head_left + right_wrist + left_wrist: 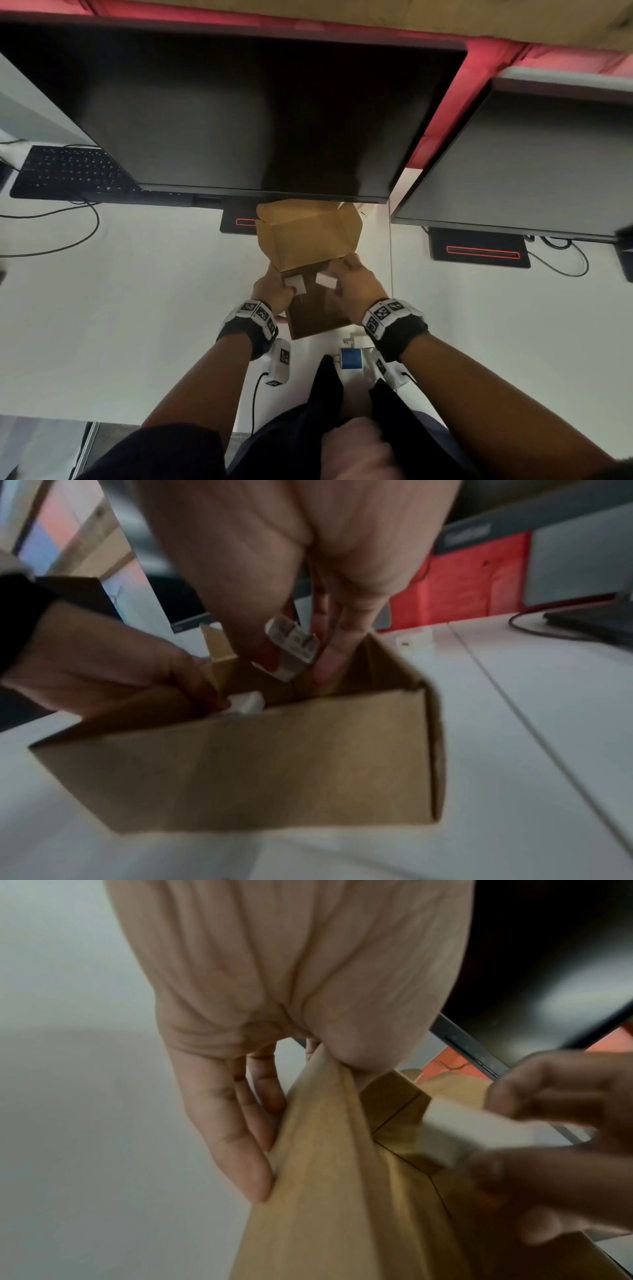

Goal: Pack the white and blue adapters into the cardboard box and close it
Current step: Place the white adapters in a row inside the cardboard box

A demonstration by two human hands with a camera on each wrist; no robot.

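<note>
packing step underway: right hand (354,289) pinches white adapter (291,647) over open cardboard box (260,764), left hand (274,291) grips box wall; blue adapter (351,358) on tabletop (154,308) likely next.

black wristbands (251,334) carry white marker-printed blocks (388,313) (black-and-white squares), dark clothing (191,452), cabled white wrist cameras (279,363)

Open cardboard box (310,240) mouth hemmed between both hands, monitor (239,113) close behind.

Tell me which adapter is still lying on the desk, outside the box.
The blue adapter, near the right wrist; the white adapters are in hands over the cardboard box.
</note>
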